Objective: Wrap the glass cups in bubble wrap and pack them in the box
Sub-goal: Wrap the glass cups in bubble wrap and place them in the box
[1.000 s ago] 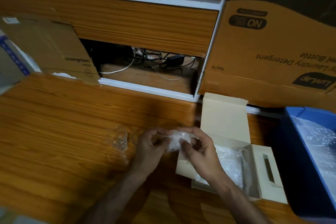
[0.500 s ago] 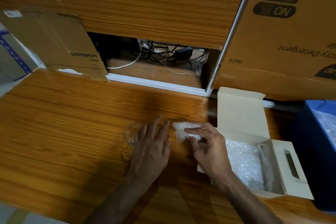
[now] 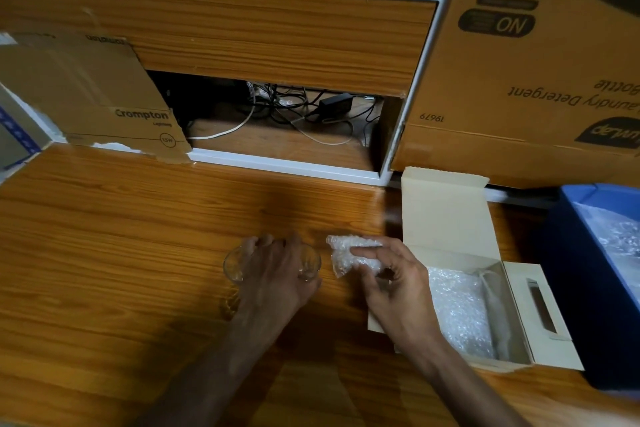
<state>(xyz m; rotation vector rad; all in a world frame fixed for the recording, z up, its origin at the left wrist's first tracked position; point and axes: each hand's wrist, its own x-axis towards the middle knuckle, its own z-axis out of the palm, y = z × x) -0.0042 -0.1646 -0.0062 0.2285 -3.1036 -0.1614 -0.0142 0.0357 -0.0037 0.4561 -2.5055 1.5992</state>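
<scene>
Head view of a wooden bench (image 3: pixel 104 236) during packing. The left hand (image 3: pixel 277 277) lies palm down over two bare glass cups (image 3: pixel 235 265) standing side by side near the bench centre; its fingers spread across both rims, touching them, though whether this grip has closed on either cup cannot be told from above. The right hand (image 3: pixel 391 277), just right of the cups, holds a bubble-wrapped bundle (image 3: pixel 346 253): thumb and fingers clenched around the crumpled clear wrap, which projects to the left of the fingertips. The bundle probably encloses a cup, but the wrap hides its contents. To the right stands the open beige carton (image 3: pixel 446 218), its lid flap raised at the far side and a slotted side flap folded out to the right; a layer of bubble wrap (image 3: pixel 460 312) lines its interior. The right wrist overlaps the carton's near left corner. At the right edge is a blue bin (image 3: pixel 571 288) holding more bubble wrap. Beyond the bench, a recess contains tangled cables (image 3: pixel 294 111). A flat Crompton cardboard sheet (image 3: pixel 86 97) leans at the far left, and a large laundry detergent carton (image 3: pixel 519 80), printed upside down, stands at the far right
</scene>
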